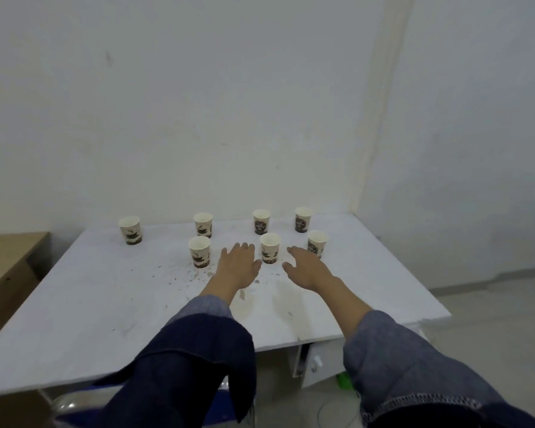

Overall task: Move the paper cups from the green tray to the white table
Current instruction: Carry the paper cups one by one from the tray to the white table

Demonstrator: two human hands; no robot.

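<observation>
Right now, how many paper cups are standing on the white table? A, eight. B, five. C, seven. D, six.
C: seven paper cups stand upright on the white table, four in the back row, starting at the far left cup, and three in front, including the middle cup between the two open hands.

Pale scuffed walls (198, 103), grey floor (491, 319), wooden desk (3, 267) at left.

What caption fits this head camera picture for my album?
Seven paper cups stand upright on the white table while the open left hand and right hand reach out.
</observation>
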